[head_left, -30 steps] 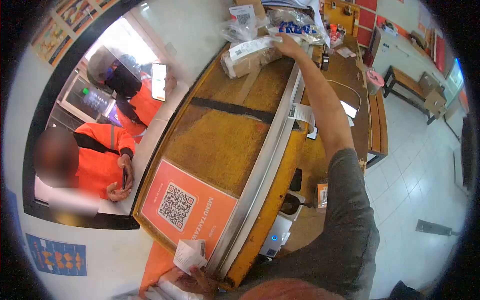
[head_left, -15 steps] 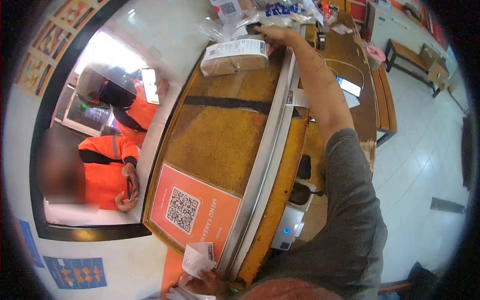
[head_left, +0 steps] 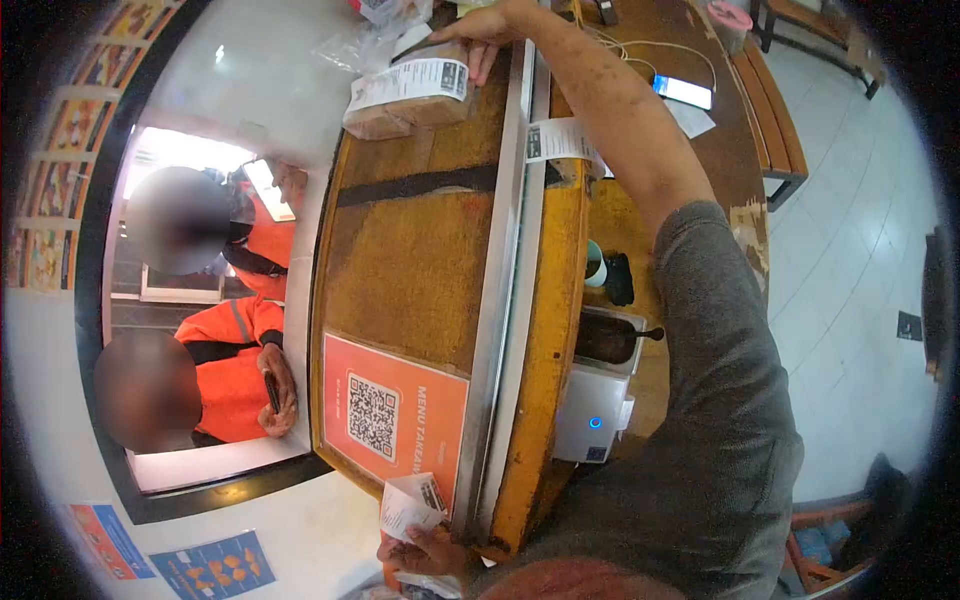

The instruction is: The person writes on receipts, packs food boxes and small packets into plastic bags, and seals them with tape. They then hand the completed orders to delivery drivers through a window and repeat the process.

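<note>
Worn orange desk (head_left: 420, 270) at serving window (head_left: 215, 300), tiled floor (head_left: 860, 250), right hand (head_left: 485, 25) fingers loose on parcel (head_left: 410, 90), left hand (head_left: 430, 552) pinching receipt (head_left: 408, 505).

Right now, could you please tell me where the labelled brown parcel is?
The parcel lies top centre in the head view, at the far end of the counter, touched by the right hand, beside clear plastic bags.

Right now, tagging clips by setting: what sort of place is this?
Probably a takeaway food outlet: an orange QR menu sign, a receipt-tagged parcel, and orange-jacketed people at the window.
</note>
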The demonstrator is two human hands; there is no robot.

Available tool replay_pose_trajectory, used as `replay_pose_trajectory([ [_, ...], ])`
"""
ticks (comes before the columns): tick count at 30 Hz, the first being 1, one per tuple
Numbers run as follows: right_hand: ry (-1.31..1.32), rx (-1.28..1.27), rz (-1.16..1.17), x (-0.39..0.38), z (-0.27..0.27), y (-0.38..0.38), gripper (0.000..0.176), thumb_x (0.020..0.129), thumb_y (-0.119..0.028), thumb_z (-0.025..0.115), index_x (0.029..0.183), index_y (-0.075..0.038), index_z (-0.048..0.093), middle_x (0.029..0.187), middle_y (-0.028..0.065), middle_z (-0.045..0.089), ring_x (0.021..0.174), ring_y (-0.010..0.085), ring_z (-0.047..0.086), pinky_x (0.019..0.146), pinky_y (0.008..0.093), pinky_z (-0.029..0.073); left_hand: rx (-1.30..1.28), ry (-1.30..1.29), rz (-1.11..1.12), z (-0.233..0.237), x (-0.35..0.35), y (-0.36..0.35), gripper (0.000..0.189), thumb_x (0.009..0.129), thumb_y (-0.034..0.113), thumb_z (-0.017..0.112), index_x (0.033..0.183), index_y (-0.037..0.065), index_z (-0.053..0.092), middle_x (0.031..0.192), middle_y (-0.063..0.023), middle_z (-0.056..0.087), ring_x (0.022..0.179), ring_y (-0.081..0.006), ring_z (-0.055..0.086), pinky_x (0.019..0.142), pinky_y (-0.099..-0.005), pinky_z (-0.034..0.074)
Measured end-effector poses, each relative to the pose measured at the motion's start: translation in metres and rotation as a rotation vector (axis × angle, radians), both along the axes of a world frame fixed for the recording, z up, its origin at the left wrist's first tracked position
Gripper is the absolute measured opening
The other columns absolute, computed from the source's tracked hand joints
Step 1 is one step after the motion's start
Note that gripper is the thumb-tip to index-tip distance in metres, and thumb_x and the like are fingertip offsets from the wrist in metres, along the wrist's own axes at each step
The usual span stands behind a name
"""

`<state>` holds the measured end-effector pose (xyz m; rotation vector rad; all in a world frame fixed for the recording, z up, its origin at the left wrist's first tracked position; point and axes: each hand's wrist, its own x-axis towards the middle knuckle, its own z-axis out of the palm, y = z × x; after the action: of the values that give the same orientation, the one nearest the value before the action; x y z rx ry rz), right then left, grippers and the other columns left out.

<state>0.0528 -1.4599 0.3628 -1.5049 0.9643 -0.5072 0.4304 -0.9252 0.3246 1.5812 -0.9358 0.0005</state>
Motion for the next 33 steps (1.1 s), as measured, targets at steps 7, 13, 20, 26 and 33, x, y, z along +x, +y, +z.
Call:
replay_pose_trajectory([
  [7,0.323,-0.101,-0.209,0.007,0.042,0.040,0.066,0.094,-0.052,0.033,0.116,0.006,0.056,0.108,0.0207,0.062,0.089,0.0304,0.064,0.078,0.0381,0.053,-0.038,0.007,0.004,0.006,-0.005,-0.003,0.029,0.088,0.016,0.059,0.099,0.004,0.035,0.087,-0.0102,0.046,0.067,-0.0178,0.052,0.050,-0.0266,0.045],
  [13,0.375,-0.325,-0.099,0.039,0.045,0.025,0.069,0.083,-0.060,0.050,0.125,-0.005,0.051,0.123,0.0202,0.054,0.110,0.0265,0.056,0.094,0.0370,0.043,-0.041,0.065,-0.062,0.009,-0.011,-0.002,0.034,0.089,0.023,0.062,0.098,0.008,0.033,0.087,-0.0094,0.046,0.069,-0.0174,0.053,0.049,-0.0271,0.047],
  [20,0.577,-0.735,-0.288,0.093,0.024,-0.021,0.071,0.079,-0.057,0.057,0.133,-0.012,0.046,0.133,0.0160,0.047,0.120,0.0316,0.048,0.100,0.0402,0.038,-0.196,0.063,-0.169,-0.007,0.007,-0.003,0.037,0.086,0.022,0.066,0.099,0.009,0.034,0.086,-0.0071,0.045,0.072,-0.0178,0.052,0.055,-0.0276,0.047],
  [26,0.359,-0.930,-0.282,0.127,0.052,0.010,0.047,0.087,-0.043,0.054,0.116,-0.007,0.061,0.112,0.0179,0.063,0.100,0.0285,0.061,0.089,0.0373,0.045,-0.283,0.170,-0.222,-0.010,0.002,0.001,0.030,0.085,0.008,0.064,0.098,0.009,0.038,0.085,-0.0066,0.046,0.074,-0.0166,0.051,0.064,-0.0273,0.046],
  [33,0.041,-0.917,-0.427,0.262,0.073,0.089,0.036,0.086,-0.039,0.054,0.094,-0.007,0.069,0.093,0.0184,0.067,0.088,0.0364,0.063,0.083,0.0424,0.047,-0.327,0.150,-0.338,-0.031,0.021,0.014,0.033,0.084,-0.002,0.059,0.103,0.008,0.034,0.094,-0.0084,0.045,0.089,-0.0159,0.049,0.080,-0.0298,0.043],
])
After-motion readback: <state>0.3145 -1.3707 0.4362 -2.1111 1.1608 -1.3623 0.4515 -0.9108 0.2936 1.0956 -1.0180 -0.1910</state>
